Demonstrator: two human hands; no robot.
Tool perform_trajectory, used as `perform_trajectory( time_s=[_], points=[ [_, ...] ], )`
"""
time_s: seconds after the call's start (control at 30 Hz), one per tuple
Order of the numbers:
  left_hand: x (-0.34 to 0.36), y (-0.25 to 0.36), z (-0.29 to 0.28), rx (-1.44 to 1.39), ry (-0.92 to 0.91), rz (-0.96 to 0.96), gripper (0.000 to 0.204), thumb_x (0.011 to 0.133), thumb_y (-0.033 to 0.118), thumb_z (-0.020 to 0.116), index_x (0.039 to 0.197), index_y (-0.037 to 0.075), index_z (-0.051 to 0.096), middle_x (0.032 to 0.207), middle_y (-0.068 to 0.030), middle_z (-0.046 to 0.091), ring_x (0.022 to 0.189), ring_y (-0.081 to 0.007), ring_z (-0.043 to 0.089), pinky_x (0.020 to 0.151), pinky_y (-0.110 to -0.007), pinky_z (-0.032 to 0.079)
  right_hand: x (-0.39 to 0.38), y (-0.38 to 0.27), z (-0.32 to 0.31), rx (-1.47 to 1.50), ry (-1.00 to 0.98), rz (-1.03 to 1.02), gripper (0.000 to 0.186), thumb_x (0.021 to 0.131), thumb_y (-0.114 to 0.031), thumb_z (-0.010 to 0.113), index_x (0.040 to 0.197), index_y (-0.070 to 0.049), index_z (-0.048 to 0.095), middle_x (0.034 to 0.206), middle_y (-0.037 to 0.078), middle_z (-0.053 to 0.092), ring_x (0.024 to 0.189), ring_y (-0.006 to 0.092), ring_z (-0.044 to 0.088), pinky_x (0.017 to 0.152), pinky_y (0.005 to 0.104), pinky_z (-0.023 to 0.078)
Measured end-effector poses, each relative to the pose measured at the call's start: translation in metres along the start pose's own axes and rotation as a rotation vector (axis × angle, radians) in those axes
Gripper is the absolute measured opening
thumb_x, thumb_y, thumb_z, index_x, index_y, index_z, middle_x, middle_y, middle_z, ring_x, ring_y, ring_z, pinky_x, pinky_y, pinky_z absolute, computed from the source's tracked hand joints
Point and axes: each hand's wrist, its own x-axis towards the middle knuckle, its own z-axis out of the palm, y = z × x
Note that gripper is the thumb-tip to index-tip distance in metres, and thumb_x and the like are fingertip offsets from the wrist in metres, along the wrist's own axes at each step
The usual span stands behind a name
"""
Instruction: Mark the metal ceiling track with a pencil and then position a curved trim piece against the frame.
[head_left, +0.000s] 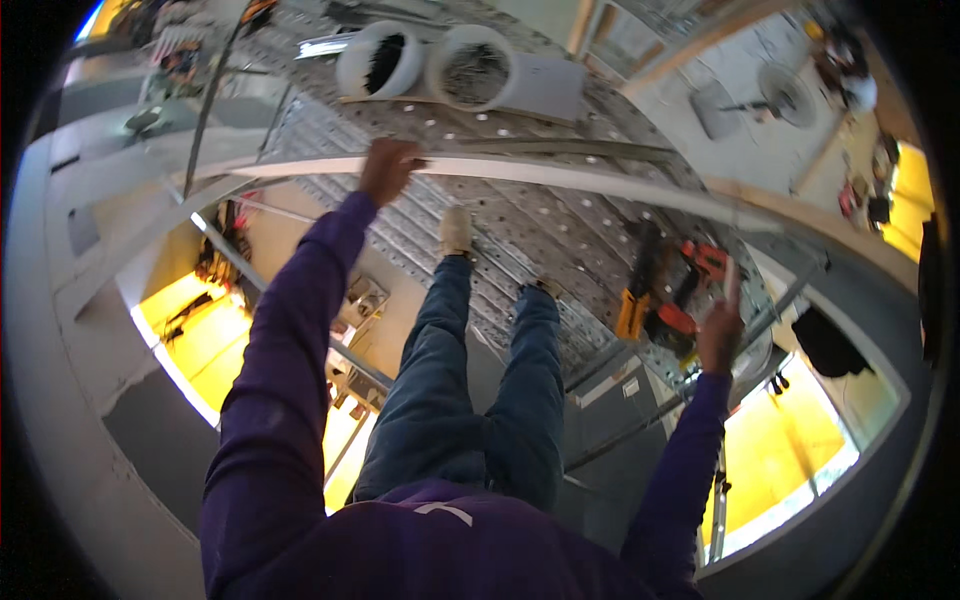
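My left hand [388,172] is closed round a long, narrow white strip [560,174] in front of me. The strip runs across the platform and bends in this view, from the left side toward the right. Lower and to the right, my right hand [720,335] is apart from the strip. A thin pale shape rises from it; whether this is a finger or something held is too blurred to tell. Close to that hand lie a red and black power tool [706,262] and a tool with a yellow handle [632,312].
I stand on a perforated metal scaffold platform [560,225], with metal rails [625,425] around it. Two white buckets [470,68] stand at its far side, one holding dark pieces. The floor lies below the platform's edges. A person [850,75] is at the far right.
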Motion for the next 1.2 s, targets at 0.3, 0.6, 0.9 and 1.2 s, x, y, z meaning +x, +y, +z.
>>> perform_trajectory(
  time_s=[0.3,0.6,0.9,1.2],
  points=[
    [0.049,0.168,0.025,-0.146,-0.143,-0.002,0.006,0.080,0.014,0.071,0.081,0.012,0.065,0.076,-0.0047,0.066,0.082,-0.0257,0.068,0.088,-0.046,0.045,-0.006,-0.059,-0.026,-0.090,0.153,0.155,0.055,0.103,-0.010,0.038,0.156,-0.022,0.034,0.153,0.022,0.043,0.122,0.0446,0.059,0.095,0.0470,0.050],
    [0.044,0.210,0.057,-0.017,-0.181,-0.066,0.005,0.081,0.013,0.069,0.085,0.015,0.068,0.083,-0.0035,0.071,0.087,-0.0218,0.071,0.083,-0.041,0.048,-0.010,-0.170,0.032,0.045,0.073,0.023,0.061,0.097,-0.014,0.037,0.158,-0.021,0.033,0.118,0.022,0.065,0.080,0.0258,0.067,0.077,0.0389,0.054],
    [0.067,0.180,0.073,-0.164,-0.151,-0.086,0.007,0.079,0.015,0.070,0.085,0.012,0.068,0.073,-0.0054,0.069,0.077,-0.0255,0.071,0.071,-0.044,0.050,0.009,-0.231,0.093,0.056,-0.064,-0.043,0.052,0.104,-0.014,0.038,0.155,-0.007,0.032,0.128,0.027,0.058,0.098,0.0340,0.067,0.087,0.0420,0.055],
    [0.106,0.162,0.078,-0.092,-0.047,-0.064,0.009,0.079,0.015,0.067,0.088,0.011,0.068,0.090,-0.0049,0.068,0.108,-0.0217,0.061,0.090,-0.042,0.048,0.021,-0.265,0.115,0.086,-0.157,-0.064,0.049,0.105,-0.016,0.038,0.152,0.001,0.035,0.140,0.032,0.050,0.110,0.0369,0.066,0.092,0.0432,0.055]
  ],
)
